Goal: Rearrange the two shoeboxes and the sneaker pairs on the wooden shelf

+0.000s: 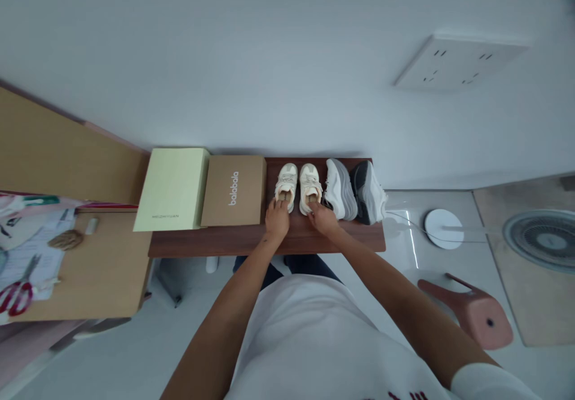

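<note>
Two small cream sneakers stand side by side on a narrow brown wooden shelf [251, 244], toes toward the wall. At the heel of the left cream sneaker [286, 177], my left hand [277, 218] has its fingers closed, the tips inside the opening. My right hand [322, 217] grips the heel of the right cream sneaker [309, 177] in the same way. Just right of it sits a larger white and grey sneaker [340, 190]. Beside that, another white sneaker [372, 199] rests tilted with a dark side showing.
Left of the sneakers are a brown shoebox [233, 199] and a pale green box [171, 187]. A cardboard-coloured table [112, 268] at far left bears red-handled scissors [18, 295] and papers. To the right are a pink stool [487, 322], a fan [550, 241] and a wall socket plate [458, 61].
</note>
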Available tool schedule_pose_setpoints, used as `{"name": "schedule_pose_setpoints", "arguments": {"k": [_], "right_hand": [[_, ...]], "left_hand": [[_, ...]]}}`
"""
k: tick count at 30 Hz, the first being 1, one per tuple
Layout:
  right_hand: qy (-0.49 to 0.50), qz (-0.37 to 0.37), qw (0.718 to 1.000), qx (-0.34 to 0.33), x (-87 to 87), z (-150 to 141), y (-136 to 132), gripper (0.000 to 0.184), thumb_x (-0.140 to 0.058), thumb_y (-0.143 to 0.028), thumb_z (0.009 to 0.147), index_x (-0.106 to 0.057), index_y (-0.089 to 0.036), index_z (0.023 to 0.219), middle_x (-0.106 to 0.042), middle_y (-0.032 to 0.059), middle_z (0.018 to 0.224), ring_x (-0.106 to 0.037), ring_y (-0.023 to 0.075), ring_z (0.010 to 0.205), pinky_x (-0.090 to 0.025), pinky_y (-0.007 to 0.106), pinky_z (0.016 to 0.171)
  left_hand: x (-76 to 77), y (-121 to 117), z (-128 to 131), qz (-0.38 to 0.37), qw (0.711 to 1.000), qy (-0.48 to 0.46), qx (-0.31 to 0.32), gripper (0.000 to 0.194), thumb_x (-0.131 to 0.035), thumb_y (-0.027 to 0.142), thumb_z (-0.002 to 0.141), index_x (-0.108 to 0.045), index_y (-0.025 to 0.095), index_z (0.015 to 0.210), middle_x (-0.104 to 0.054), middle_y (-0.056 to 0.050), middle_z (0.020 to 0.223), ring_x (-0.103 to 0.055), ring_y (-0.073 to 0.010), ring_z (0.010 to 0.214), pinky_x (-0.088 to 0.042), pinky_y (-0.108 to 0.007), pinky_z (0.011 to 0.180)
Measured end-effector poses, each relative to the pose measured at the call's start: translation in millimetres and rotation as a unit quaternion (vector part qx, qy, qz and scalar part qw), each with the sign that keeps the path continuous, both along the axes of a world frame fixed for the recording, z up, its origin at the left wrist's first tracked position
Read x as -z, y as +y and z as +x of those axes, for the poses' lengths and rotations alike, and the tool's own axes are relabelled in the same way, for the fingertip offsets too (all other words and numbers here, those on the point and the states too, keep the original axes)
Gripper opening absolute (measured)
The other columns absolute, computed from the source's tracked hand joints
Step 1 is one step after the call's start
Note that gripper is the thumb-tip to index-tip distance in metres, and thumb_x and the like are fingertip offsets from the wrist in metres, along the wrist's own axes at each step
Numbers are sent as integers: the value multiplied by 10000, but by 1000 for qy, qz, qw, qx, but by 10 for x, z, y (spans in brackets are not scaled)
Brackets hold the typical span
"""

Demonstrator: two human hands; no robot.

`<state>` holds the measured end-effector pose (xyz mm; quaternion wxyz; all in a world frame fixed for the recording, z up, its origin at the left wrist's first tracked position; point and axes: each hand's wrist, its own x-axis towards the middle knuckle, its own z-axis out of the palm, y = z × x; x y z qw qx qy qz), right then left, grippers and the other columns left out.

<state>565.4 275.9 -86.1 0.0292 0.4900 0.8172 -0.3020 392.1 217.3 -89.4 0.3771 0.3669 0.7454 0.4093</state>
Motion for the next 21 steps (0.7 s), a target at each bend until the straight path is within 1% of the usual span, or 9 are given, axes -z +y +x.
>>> {"name": "schedule_pose_setpoints", "arguments": {"k": [4,5,7,8,10,11,13,17,21], "right_hand": [[-61,5,998,-26,-71,-124,32,279,-500,-197,963,-599,-166,1222,-681,202,1222,-686,317,1032,-516,388,867],[-75,2,997,-31,-79,-143,39,273,-489,-200,972,-592,-166,1222,-679,203,1228,-688,311,1032,-518,383,865],[-104,-5,994,-42,-91,-173,52,264,-461,-212,993,-577,-167,1225,-668,196,1251,-690,295,1043,-520,370,866],[-119,-7,992,-49,-96,-187,59,265,-444,-219,1004,-567,-169,1233,-661,188,1267,-689,287,1052,-521,363,868],[-142,-10,988,-63,-106,-214,71,276,-412,-230,1023,-542,-174,1260,-648,171,1295,-686,272,1073,-520,351,876],[-150,-11,986,-70,-112,-230,77,282,-400,-233,1031,-531,-176,1273,-642,166,1304,-683,267,1084,-519,347,882],[-158,-13,984,-76,-121,-265,89,292,-382,-235,1039,-514,-182,1295,-634,163,1320,-678,259,1099,-517,341,889],[-156,-20,985,-69,-133,-355,108,301,-365,-234,1047,-505,-189,1310,-623,164,1337,-672,249,1111,-515,339,896],[-157,-36,986,-49,-127,-455,102,297,-360,-205,1042,-523,-186,1290,-625,166,1331,-674,251,1108,-519,345,901]], "left_hand": [[12,-28,95,6,999,31,-21,240,-553,51,850,-700,225,928,-690,-140,1149,-346,-314,1469,-163,-486,1249],[18,-25,108,-6,998,55,-15,255,-535,69,873,-707,222,983,-691,-141,1165,-353,-312,1465,-187,-490,1244],[26,-8,120,-59,986,148,38,332,-475,95,921,-692,215,1141,-682,-140,1223,-367,-305,1459,-255,-499,1221],[27,5,120,-95,970,212,79,376,-440,100,941,-666,210,1222,-674,-139,1254,-373,-303,1455,-295,-498,1203],[24,32,112,-154,916,333,160,433,-389,105,969,-614,197,1328,-661,-142,1289,-390,-302,1442,-365,-482,1162],[20,43,106,-170,893,374,185,439,-379,110,978,-604,188,1346,-663,-144,1285,-404,-304,1430,-391,-469,1143],[17,60,91,-176,871,412,203,425,-374,126,989,-615,170,1337,-677,-150,1249,-436,-312,1400,-419,-453,1117],[42,63,47,-161,876,409,199,422,-371,113,988,-624,155,1323,-689,-160,1206,-459,-321,1375,-424,-451,1104],[100,46,-6,-154,880,403,202,412,-358,109,994,-638,178,1288,-689,-139,1199,-459,-301,1380,-420,-428,1099]]}}
